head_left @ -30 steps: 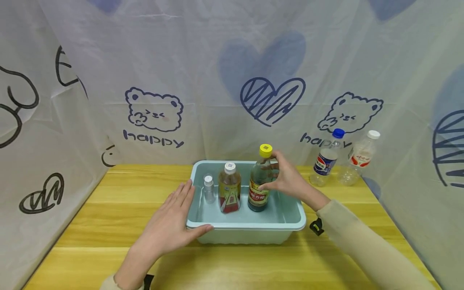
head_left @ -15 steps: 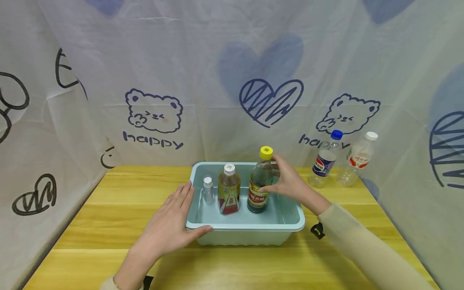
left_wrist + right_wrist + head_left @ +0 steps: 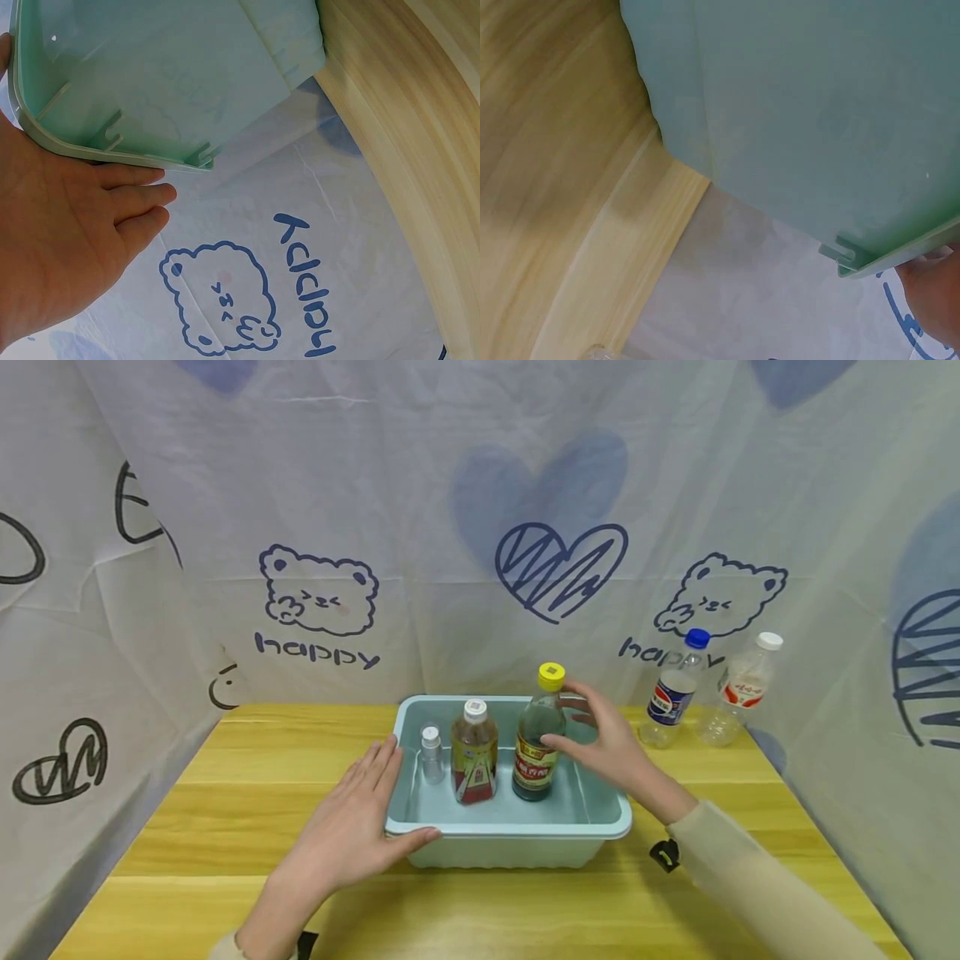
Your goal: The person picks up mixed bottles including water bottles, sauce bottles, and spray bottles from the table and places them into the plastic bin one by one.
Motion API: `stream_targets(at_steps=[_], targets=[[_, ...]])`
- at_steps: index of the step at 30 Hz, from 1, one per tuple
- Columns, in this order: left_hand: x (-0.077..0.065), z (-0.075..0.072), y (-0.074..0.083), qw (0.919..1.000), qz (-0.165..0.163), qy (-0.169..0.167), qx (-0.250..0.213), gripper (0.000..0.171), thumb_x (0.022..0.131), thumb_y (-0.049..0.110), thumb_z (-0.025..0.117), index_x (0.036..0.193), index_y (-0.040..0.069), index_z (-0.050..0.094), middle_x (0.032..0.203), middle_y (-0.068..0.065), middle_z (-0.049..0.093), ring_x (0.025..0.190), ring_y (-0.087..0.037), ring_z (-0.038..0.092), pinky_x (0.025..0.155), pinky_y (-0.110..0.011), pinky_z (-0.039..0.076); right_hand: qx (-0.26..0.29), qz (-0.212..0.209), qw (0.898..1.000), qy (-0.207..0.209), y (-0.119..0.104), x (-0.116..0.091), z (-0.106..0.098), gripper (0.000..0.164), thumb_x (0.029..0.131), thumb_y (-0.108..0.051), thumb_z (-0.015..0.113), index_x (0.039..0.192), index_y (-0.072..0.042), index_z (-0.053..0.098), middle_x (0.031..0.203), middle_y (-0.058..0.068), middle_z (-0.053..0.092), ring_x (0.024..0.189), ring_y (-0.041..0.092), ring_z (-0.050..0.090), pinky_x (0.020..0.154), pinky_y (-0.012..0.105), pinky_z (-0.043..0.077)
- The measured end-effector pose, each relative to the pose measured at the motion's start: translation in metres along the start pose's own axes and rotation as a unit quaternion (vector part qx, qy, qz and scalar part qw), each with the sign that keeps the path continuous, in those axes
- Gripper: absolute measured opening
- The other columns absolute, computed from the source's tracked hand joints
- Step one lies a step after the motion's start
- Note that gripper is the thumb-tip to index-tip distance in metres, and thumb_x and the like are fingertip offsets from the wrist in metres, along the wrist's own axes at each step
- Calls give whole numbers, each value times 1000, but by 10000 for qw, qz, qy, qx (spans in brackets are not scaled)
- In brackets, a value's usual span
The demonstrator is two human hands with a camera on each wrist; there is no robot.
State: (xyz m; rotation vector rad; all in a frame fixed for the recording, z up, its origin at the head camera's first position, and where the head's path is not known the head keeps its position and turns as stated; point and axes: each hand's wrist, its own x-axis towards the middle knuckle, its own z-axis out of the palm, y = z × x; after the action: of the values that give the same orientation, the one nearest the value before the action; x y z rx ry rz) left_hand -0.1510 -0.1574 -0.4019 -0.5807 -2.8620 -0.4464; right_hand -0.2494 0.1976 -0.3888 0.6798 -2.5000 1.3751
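Right hand (image 3: 613, 745) has loosened from the yellow-capped bottle (image 3: 533, 760), fingers spread beside it. Bottle stands upright inside the bin (image 3: 510, 829), nearer the right edge; left hand (image 3: 348, 818) lies straight-fingered along the left edge. Likely stiff, slick; I'd take the neck (image 3: 548, 700).

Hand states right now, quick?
Left hand: open, against the tub's rim.
Right hand: open, at the yellow-capped bottle; can't tell if it's touching.
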Motion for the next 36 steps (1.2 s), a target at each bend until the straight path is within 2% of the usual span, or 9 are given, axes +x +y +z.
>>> stream_targets(at_steps=[5, 10, 16, 22, 29, 32, 36], targets=[[0, 0, 0, 10000, 0, -7, 5, 117, 88, 83, 55, 161, -5, 29, 170, -21, 19, 156, -41, 23, 126, -53, 26, 96, -392, 9985, 358, 1, -8, -3, 70, 94, -15, 80, 154, -14, 44, 155, 11, 49, 136, 38, 54, 112, 54, 48], [0, 0, 0, 10000, 2, -11, 16, 117, 88, 83, 54, 161, -4, 28, 170, -21, 19, 156, -40, 23, 126, -53, 26, 112, -584, 9949, 816, 1, -16, -7, 65, 96, -9, 76, 153, -13, 46, 156, 8, 49, 134, 35, 57, 112, 52, 49], [0, -1, 0, 10000, 17, 33, 33, 116, 89, 82, 54, 161, -5, 28, 169, -22, 21, 155, -41, 26, 126, -53, 27, 240, -830, 9867, 1379, 4, -24, -10, 67, 94, 1, 74, 154, -11, 46, 156, 8, 49, 132, 33, 59, 108, 40, 53], [0, -1, 0, 10000, 32, 32, 35, 115, 89, 81, 55, 160, -5, 29, 169, -23, 23, 155, -42, 26, 125, -53, 28, 241, -907, 9798, 1765, 7, -29, -14, 67, 92, 8, 73, 152, -8, 48, 153, 11, 52, 128, 35, 62, 104, 25, 54], [0, 0, -1, 10000, 39, 27, 50, 116, 89, 82, 53, 160, -5, 29, 169, -22, 22, 155, -41, 25, 126, -53, 27, -23, -1299, 9636, 2337, -4, -35, -19, 65, 87, 20, 70, 146, 10, 48, 149, 28, 50, 122, 44, 61, 103, 23, 54], [0, 0, -1, 10000, 37, 29, 48, 116, 89, 83, 53, 161, -5, 29, 170, -21, 21, 156, -41, 25, 126, -53, 27, -191, -1375, 9556, 2600, -9, -38, -23, 63, 87, 21, 70, 145, 12, 48, 147, 30, 51, 123, 38, 62, 104, 21, 53], [0, 0, 0, 10000, 36, 26, 41, 116, 89, 83, 53, 161, -5, 29, 170, -21, 21, 156, -41, 25, 126, -53, 27, -284, -1410, 9451, 2935, -4, -40, -31, 61, 87, 21, 68, 145, 12, 49, 145, 28, 54, 125, 27, 64, 104, 17, 51]])
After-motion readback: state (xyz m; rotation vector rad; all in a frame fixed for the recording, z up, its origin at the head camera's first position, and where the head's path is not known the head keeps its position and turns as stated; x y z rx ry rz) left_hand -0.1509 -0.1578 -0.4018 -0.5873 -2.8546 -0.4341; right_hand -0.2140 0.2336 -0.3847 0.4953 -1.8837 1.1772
